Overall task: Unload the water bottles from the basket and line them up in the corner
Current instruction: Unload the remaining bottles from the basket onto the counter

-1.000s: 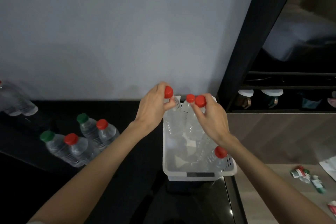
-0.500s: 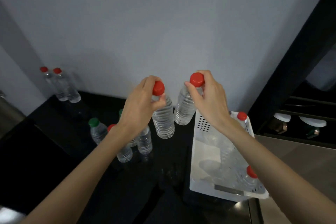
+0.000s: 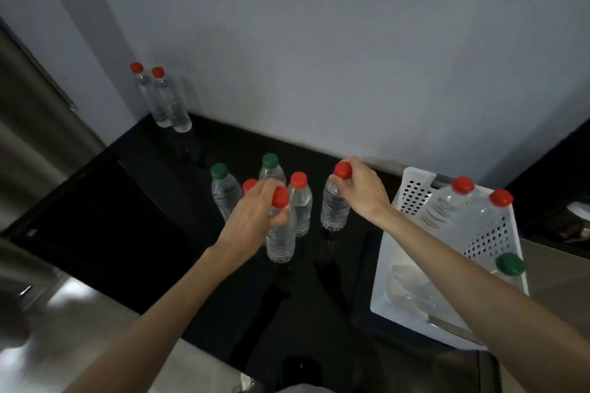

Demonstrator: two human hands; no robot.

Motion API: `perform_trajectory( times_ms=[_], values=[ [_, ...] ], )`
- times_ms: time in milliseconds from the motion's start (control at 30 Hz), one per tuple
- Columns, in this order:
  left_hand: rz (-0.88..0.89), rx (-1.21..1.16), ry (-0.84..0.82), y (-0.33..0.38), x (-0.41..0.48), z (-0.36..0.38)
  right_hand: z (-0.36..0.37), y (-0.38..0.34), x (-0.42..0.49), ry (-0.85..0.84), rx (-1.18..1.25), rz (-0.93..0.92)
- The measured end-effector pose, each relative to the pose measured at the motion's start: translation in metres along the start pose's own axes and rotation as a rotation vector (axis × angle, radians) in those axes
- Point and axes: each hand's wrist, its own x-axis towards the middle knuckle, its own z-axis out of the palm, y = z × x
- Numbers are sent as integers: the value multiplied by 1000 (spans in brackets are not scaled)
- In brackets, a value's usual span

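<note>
- I count eleven water bottles. A corner pair (image 3: 174, 105) with red caps stands in the far left corner of the tabletop (image 3: 143, 217). A cluster (image 3: 300, 204) of four, two green caps and two red, stands mid-tabletop. Two are in my hands. Three lie in the basket (image 3: 412, 198) at the right edge.
- My left hand (image 3: 255, 217) grips the near bottle (image 3: 281, 242) by its neck, upright just in front of the cluster.
- My right hand (image 3: 362, 193) pinches the far bottle (image 3: 334, 210) at its red cap, upright between cluster and basket.

Eleven bottles (image 3: 333, 210), one basket (image 3: 412, 201)
</note>
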Motion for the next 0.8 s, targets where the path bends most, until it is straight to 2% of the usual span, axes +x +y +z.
perform_trajectory(
  times_ms=[400,533,700,800],
  values=[
    [-63,116,-102,-38,-2,25,30,-3,28,-121,105,15],
    [-87,232,-117,-37,3,23,29,0,33,-148,32,5],
    [-102,374,-81,-27,0,19,17,6,22,-185,-89,-49],
    [-95,368,11,-12,-1,14,2,7,9,-106,-116,-99]
  ],
)
